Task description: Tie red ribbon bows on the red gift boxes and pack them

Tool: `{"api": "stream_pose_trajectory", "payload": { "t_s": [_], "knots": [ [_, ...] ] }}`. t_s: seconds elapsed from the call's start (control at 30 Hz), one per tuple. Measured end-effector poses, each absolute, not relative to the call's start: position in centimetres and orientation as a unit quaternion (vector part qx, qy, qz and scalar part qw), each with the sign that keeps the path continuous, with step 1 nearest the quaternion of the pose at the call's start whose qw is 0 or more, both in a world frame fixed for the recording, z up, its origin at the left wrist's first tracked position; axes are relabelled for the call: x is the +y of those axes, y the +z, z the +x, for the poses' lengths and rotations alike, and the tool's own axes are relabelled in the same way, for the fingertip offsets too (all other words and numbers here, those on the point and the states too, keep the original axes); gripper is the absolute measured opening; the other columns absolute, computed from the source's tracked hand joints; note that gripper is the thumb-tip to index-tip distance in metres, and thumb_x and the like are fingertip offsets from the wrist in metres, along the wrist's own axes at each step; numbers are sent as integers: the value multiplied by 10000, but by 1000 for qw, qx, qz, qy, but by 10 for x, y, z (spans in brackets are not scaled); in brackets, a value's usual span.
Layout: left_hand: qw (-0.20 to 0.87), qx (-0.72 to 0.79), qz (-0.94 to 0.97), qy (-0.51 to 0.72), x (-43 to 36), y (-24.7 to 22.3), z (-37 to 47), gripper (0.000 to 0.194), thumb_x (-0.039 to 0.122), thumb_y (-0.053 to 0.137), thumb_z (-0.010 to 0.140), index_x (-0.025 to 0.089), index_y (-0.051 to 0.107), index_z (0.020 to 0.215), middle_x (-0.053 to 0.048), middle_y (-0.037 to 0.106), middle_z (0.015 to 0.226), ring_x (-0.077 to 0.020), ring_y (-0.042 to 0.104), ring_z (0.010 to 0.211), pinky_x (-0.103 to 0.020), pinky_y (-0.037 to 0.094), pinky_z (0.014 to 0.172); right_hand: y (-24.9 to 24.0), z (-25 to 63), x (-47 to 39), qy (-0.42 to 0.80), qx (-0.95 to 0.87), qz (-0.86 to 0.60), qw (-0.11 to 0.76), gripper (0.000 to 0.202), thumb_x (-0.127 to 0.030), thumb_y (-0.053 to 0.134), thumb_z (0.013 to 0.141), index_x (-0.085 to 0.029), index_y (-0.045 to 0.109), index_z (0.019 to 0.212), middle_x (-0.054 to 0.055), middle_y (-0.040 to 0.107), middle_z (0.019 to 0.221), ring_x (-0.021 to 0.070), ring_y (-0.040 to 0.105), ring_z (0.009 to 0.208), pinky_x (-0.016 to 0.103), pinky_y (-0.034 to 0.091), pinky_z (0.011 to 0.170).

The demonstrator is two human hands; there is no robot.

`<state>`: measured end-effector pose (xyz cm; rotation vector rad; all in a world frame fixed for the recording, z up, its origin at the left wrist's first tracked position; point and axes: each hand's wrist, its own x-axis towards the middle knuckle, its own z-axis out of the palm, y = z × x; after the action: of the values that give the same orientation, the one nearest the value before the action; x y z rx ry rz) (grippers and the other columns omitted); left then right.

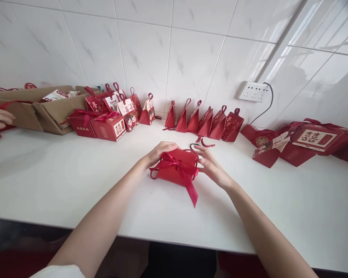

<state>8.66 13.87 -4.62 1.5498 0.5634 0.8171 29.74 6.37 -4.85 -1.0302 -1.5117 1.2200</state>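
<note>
In the middle of the head view, a red gift box (174, 175) with a satin ribbon bow rests on the white table. One ribbon tail hangs over its front, and a twisted red cord shows at its left and upper right. My left hand (162, 151) grips the box at its upper left, with the fingertips partly hidden behind it. My right hand (211, 165) holds the right side, fingers bent against the edge. Just beyond that hand lies a short curved red strap (207, 144).
Several small red triangular boxes (193, 121) stand along the tiled wall. More red boxes (108, 129) sit beside an open brown carton (55, 116) at left. Another pile of boxes (295, 154) is at right, below a power strip (253, 92). Another person's hand (0, 116) shows at far left.
</note>
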Motion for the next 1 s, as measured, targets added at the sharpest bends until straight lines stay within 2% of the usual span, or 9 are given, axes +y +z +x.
{"api": "stream_pose_trajectory", "payload": {
  "t_s": [0.07, 0.13, 0.23, 0.33, 0.43, 0.53, 0.63, 0.77, 1.0],
  "knots": [
    [594, 234, 683, 355, 133, -45, 91, 392, 479, 512, 785, 118, 664, 793, -65, 672, 849, -195, 603, 787, -294, 448, 725, -48, 291, 59, 563, -629, -397, 360, 582, -461, 592, 782, -281, 359, 1284, 91, 467, 1271, 248, 539, 1066, 425, 494, 840],
    [577, 240, 681, 382, 129, -45, 95, 433, 512, 460, 808, 126, 654, 787, -82, 667, 911, -220, 603, 863, -319, 452, 777, -49, 287, 55, 572, -626, -407, 340, 593, -429, 562, 797, -276, 310, 1311, 88, 489, 1243, 247, 551, 1036, 450, 483, 856],
    [519, 280, 668, 455, 128, -49, 101, 502, 585, 396, 818, 147, 636, 873, -94, 637, 1036, -240, 566, 1007, -337, 435, 850, -53, 286, 59, 496, -626, -442, 409, 603, -394, 542, 781, -274, 281, 1311, 90, 461, 1286, 260, 509, 1107, 487, 412, 949],
    [484, 325, 633, 509, 130, -52, 105, 531, 638, 427, 778, 170, 584, 973, -94, 596, 1096, -244, 524, 1083, -335, 437, 842, -59, 294, 69, 397, -638, -449, 484, 606, -375, 574, 738, -272, 317, 1277, 91, 389, 1372, 274, 410, 1228, 478, 360, 1004],
    [501, 366, 612, 491, 131, -51, 107, 508, 643, 519, 721, 166, 552, 893, -67, 599, 940, -210, 565, 921, -313, 448, 741, -64, 305, 80, 366, -641, -448, 505, 543, -374, 573, 731, -260, 375, 1223, 87, 456, 1299, 274, 452, 1173, 472, 389, 970],
    [544, 357, 638, 411, 131, -48, 105, 453, 598, 591, 701, 165, 536, 818, -19, 585, 788, -155, 557, 740, -281, 421, 659, -67, 312, 86, 365, -636, -440, 518, 441, -374, 535, 748, -241, 433, 1156, 68, 547, 1141, 265, 500, 1083, 460, 411, 932],
    [547, 347, 681, 343, 132, -45, 99, 400, 530, 667, 677, 165, 528, 763, 2, 575, 744, -120, 530, 674, -250, 385, 610, -68, 316, 88, 370, -637, -424, 526, 388, -357, 519, 756, -235, 448, 1117, 53, 573, 1064, 251, 525, 1021, 441, 426, 902],
    [533, 370, 710, 273, 132, -39, 91, 361, 486, 695, 667, 161, 541, 703, 21, 545, 644, -89, 472, 559, -235, 341, 532, -68, 316, 88, 361, -648, -417, 526, 372, -365, 519, 774, -239, 446, 1116, 47, 573, 1075, 238, 528, 1013, 421, 426, 904],
    [544, 364, 741, 151, 124, -26, 85, 281, 420, 689, 684, 157, 595, 647, -8, 624, 591, -97, 524, 512, -248, 412, 535, -71, 316, 90, 361, -629, -441, 529, 353, -386, 532, 777, -239, 452, 1088, 44, 564, 1042, 234, 526, 984, 421, 418, 900]
  ]
}}
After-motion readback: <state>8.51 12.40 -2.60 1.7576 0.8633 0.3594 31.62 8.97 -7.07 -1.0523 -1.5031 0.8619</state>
